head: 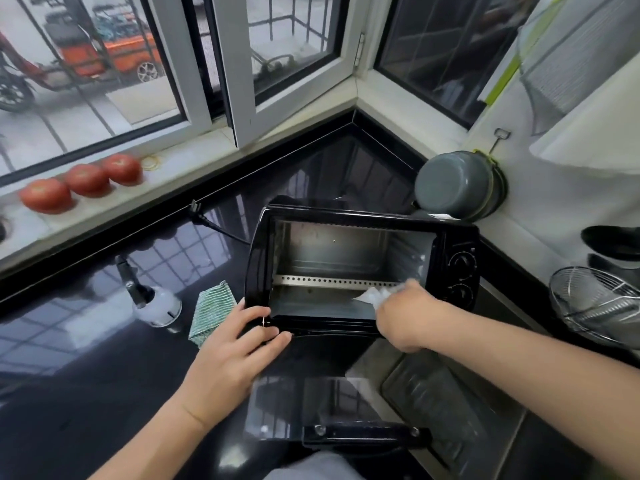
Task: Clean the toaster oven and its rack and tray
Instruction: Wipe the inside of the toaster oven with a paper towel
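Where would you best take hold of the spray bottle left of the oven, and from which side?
Grip the spray bottle by its dark neck and trigger head, coming from above and the left. The clear rounded body looks harder to grasp, and the green cloth lies close on its right.

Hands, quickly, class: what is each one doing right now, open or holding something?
Left hand: open, fingers resting on the toaster oven at its lower front corner.
Right hand: gripping a white wipe inside the oven.

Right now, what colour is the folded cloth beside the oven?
Green-and-white striped cloth, clearest in the head view.

Cloth (210,311) and bottle (156,303) left of oven (360,268).
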`<state>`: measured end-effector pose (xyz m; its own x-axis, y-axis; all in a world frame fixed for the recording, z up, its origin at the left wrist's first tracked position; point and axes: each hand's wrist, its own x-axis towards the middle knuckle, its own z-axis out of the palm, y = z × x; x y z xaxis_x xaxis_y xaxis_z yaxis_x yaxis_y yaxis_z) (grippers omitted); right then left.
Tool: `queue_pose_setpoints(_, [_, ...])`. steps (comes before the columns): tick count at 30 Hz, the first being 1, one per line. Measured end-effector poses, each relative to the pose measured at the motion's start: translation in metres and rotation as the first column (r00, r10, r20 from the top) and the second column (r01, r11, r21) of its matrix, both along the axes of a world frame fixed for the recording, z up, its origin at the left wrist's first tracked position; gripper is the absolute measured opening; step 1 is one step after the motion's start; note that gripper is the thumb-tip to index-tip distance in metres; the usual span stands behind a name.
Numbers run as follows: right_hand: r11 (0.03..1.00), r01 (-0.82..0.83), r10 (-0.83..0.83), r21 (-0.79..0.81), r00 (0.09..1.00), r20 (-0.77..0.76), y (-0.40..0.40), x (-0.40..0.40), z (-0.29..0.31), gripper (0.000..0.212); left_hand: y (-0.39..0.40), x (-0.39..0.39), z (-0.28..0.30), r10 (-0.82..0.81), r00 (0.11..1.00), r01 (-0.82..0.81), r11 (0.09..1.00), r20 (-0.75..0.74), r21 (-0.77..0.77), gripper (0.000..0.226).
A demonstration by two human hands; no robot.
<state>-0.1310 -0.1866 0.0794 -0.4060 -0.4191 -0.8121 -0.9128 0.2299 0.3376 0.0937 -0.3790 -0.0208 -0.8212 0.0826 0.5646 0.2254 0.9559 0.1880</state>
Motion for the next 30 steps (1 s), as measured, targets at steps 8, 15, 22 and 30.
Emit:
queue_pose_setpoints(8, [0.979, -0.143, 0.157, 0.142, 0.983, -0.096, -0.006, -0.014, -0.006, 0.048, 0.002, -0.002, 0.004, -0.008, 0.999, 0.009, 1.0, -0.047, 0.018, 0.022])
queue_pose_setpoints(15, [0.951, -0.216, 0.24, 0.22, 0.967, -0.088, -0.01, -0.02, -0.015, 0.057, 0.003, -0.003, 0.002, 0.002, 0.999, 0.0, 0.999, -0.047, 0.053, 0.021])
queue_pose_setpoints(22, [0.91, -0.368, 0.347, -0.191, 0.929, -0.131, 0.008, -0.035, -0.019, 0.03, 0.001, -0.008, 0.007, -0.009, 0.998, 0.014, 0.997, -0.065, 0.077, 0.014])
queue_pose_setpoints(30, [0.903, -0.4, 0.363, -0.158, 0.906, -0.216, -0.022, -0.045, -0.022, 0.018, -0.003, -0.008, 0.002, -0.004, 1.0, 0.007, 0.995, -0.025, 0.097, 0.019])
